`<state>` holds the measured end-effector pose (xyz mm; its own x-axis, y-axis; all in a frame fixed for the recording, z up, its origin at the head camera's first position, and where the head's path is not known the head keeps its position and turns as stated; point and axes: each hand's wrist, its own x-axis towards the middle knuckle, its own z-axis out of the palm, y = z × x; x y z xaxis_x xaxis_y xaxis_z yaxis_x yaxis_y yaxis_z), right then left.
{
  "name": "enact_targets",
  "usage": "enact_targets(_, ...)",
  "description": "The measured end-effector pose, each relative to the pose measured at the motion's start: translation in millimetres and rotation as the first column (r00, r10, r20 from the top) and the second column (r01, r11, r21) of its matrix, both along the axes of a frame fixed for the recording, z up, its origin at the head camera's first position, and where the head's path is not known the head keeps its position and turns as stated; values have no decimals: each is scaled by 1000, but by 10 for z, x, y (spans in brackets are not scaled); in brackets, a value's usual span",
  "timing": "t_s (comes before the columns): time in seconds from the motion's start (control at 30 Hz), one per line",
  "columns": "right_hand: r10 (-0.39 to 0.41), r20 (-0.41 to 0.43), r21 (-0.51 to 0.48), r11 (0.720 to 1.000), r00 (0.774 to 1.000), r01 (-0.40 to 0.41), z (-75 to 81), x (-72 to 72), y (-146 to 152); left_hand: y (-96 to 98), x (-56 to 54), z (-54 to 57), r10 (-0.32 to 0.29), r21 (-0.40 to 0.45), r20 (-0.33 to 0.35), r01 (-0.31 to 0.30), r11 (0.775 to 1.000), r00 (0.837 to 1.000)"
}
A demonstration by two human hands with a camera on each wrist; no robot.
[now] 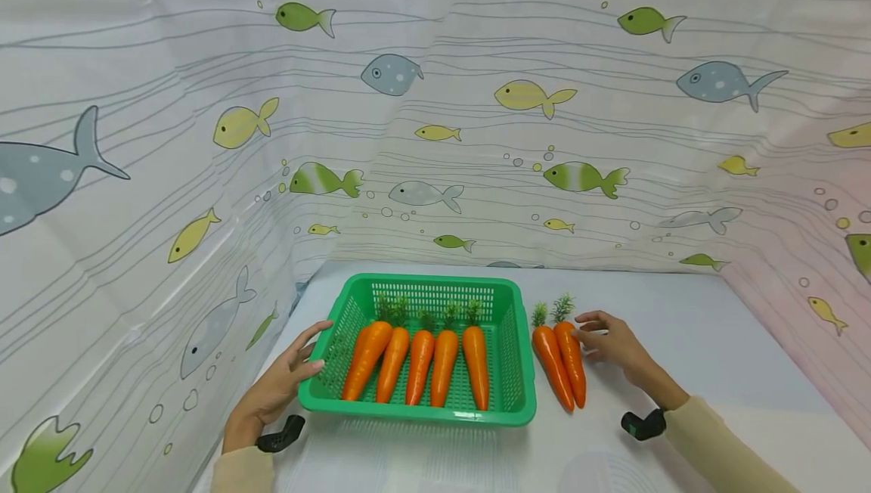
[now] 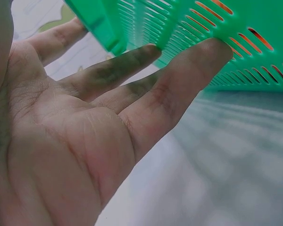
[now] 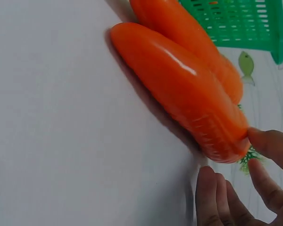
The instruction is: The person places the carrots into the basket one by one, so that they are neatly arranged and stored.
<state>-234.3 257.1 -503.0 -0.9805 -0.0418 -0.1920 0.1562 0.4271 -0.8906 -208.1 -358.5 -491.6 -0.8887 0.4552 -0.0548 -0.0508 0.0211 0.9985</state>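
Note:
A green plastic basket [image 1: 418, 412] holds several orange carrots [image 1: 444, 368] with leafy green tops, laid side by side. My left hand [image 1: 275, 387] is at the basket's left side; in the left wrist view its extended fingers touch the slotted wall [image 2: 264, 19]. Right of the basket, two more carrots lie together on the table, one on the left [image 1: 554, 368] and one on the right [image 1: 571, 364]. Beside the right one is my right hand [image 1: 615, 342], fingers loosely spread. In the right wrist view, one fingertip touches that carrot's thick end [image 3: 226, 141].
A white table surface [image 1: 694, 334] extends to the right of the loose carrots. Fish-patterned white sheeting [image 1: 476, 145] stands behind and on both sides. Each wrist wears a black device, one on the left [image 1: 280, 435] and one on the right [image 1: 643, 425].

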Motion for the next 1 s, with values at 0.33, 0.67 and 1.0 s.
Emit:
enact_targets(0.33, 44, 13, 17, 999, 999, -44, -78, -53, -44, 6, -3, -4, -4, 7, -4, 4, 1000, 1000)
enact_targets(0.67, 66, 28, 87, 994, 997, -68, -90, -72, -138, 3, -4, -4, 4, -3, -1, -4, 1000, 1000)
enact_targets(1.0, 101, 37, 141, 984, 994, -105, -22, -72, -160, -5, -7, -20, -20, 10, -10, 20, 1000, 1000)
